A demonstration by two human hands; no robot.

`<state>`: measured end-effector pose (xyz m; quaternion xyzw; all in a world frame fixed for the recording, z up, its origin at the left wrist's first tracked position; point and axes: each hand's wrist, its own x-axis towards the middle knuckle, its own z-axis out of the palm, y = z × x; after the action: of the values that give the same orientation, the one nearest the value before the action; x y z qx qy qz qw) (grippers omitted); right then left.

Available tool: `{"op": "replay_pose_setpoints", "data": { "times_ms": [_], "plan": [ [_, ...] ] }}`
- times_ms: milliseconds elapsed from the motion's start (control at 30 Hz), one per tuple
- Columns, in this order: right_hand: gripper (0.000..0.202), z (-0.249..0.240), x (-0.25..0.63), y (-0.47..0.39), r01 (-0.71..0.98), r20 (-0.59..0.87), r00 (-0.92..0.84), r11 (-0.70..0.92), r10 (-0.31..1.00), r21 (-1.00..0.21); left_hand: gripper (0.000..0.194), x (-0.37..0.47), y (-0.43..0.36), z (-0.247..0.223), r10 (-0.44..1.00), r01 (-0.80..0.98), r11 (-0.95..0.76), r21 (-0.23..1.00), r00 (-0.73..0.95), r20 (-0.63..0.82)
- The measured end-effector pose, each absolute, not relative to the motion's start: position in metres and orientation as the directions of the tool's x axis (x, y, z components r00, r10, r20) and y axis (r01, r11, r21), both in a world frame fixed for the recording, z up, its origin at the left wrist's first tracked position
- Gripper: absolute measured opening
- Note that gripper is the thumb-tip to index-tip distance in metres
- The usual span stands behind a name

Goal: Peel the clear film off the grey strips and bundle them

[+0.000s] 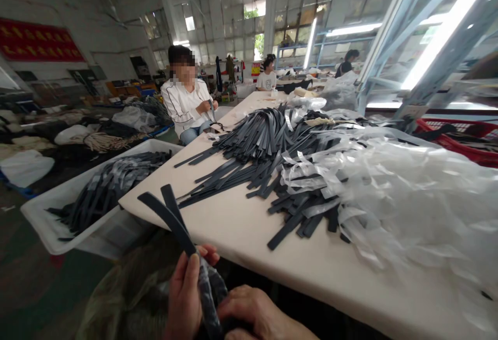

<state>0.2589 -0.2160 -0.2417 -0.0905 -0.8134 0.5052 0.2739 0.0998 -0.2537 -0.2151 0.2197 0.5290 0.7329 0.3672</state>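
Two dark strips [175,221] cross near their upper ends in front of the table edge, pinched in my left hand [187,288] between thumb and fingers. Below that grip the strips carry a shiny clear film and hang down in a loop. My right hand [260,311] is curled at the lower part of the strips, its fingertips partly hidden behind them. On the pale table [233,231] lies a big pile of similar dark strips [257,138]. Crumpled clear plastic film [404,195] is heaped to the right of them.
A white bin [101,236] with dark strips stands left of the table. Across the table's left side a person [189,96] in a white top sits holding a strip. Two more people are farther back. A red basket [478,156] is at the right edge.
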Motion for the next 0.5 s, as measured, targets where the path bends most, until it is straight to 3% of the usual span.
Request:
{"op": "replay_pose_setpoints", "data": {
  "times_ms": [133,267,400,500],
  "plan": [
    [0.053,-0.251,0.251,-0.226,-0.074,0.289,-0.854,0.449,0.432,-0.890,0.035,0.094,-0.259,-0.219,0.710,-0.355,-0.195,0.914,-0.694,-0.118],
    [0.039,-0.258,0.250,-0.232,0.006,0.240,-0.854,0.470,0.462,-0.883,0.036,0.088,-0.264,-0.223,0.704,-0.440,-0.105,0.892,-0.667,-0.246],
    [0.051,-0.224,0.274,-0.232,-0.114,0.255,-0.845,0.306,0.471,-0.945,0.040,0.068,-0.271,-0.233,0.697,-0.617,-0.029,0.787,-0.576,-0.427],
    [0.054,-0.196,0.307,-0.236,-0.165,0.238,-0.804,0.180,0.545,-0.970,0.044,0.062,-0.280,-0.245,0.724,-0.661,0.153,0.734,-0.431,-0.539]
  ]
}}
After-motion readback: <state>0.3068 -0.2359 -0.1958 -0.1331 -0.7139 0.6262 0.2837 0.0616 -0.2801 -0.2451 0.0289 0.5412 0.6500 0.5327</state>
